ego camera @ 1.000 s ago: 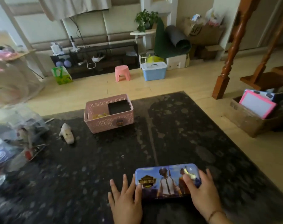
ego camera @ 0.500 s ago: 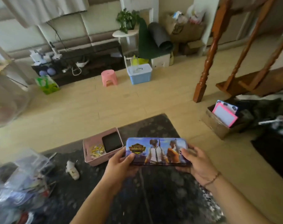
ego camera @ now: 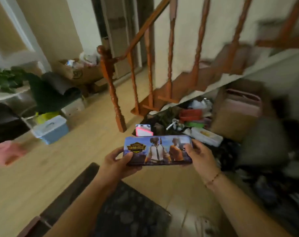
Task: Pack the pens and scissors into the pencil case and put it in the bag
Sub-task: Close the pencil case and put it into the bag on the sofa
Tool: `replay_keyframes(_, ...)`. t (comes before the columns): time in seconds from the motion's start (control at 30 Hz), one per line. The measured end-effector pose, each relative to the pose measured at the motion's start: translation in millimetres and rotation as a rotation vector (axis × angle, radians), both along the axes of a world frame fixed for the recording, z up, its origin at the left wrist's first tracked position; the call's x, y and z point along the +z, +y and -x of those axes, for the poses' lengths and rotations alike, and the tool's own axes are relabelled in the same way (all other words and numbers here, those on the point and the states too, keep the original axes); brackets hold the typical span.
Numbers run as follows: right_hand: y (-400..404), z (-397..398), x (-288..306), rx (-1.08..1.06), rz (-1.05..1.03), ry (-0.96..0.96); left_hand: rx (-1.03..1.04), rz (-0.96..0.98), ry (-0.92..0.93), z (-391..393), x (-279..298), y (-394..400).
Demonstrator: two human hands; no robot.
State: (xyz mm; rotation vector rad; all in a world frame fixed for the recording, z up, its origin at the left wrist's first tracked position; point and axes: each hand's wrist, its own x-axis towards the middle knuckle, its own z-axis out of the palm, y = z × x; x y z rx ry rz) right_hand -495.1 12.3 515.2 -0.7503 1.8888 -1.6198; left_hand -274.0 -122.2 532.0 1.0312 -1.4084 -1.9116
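Note:
A blue pencil case [ego camera: 158, 149] printed with game characters is held level in the air, its lid shut. My left hand [ego camera: 118, 161] grips its left end, thumb on top. My right hand [ego camera: 199, 155] grips its right end, thumb on the lid. Pens and scissors are not visible. A dark pile of bags and cloth [ego camera: 247, 151] lies blurred at the right, under the stairs; I cannot tell which one is the bag.
A wooden stair post [ego camera: 111, 88] and railing stand ahead. A box with a pink-framed board [ego camera: 143, 131] sits just beyond the case. A blue storage bin [ego camera: 50, 129] is at the left, a dark rug [ego camera: 121, 207] below my arms.
Both hands lifted the pencil case off the rug and carried it to the right, towards the stairs. The view swung right with it; the pink basket is gone from sight.

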Motion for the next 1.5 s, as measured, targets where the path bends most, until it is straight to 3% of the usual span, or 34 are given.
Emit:
replay_keyframes(0.27, 230.6, 48.7, 5.1, -0.618, 0.065, -0.062, -0.617, 0.017, 0.035, 180.2, 1.3, 121.1)
replay_keyframes(0.6, 521.5, -37.5, -15.7, -1.253, 0.102, -0.163, -1.357, -0.013, -0.064, 282.3, -30.9, 406.5)
replay_keyframes(0.83, 634.3, -77.1, -45.0, -1.459, 0.225, -0.393, -1.658, 0.053, -0.085, 297.4, -43.5, 548.9)
replay_keyframes(0.93, 655.5, -86.9, -57.6, -1.504, 0.397, -0.492, -1.738, 0.062, -0.126, 305.0, -56.1, 587.8)
replay_keyframes(1.1, 671.4, -104.9, -90.5, -1.570, 0.513, -0.511, -1.862, 0.106, -0.252, 311.6, -84.0, 633.4)
replay_keyframes(1.23, 684.9, -123.2, -122.9, -1.767, 0.632, -0.498, -1.960, 0.453, -0.297, 339.2, -123.5, 671.9)
replay_keyframes(1.33, 691.5, -135.0, -141.6, -1.944, 0.635, -0.457, -1.957, 0.975, -0.285, 371.1, -167.3, 694.2)
replay_keyframes(1.5, 693.0, -130.0, -162.7, -2.120, 0.470, -0.363, -2.424, 1.460, -0.520, 392.6, -240.5, 729.0)
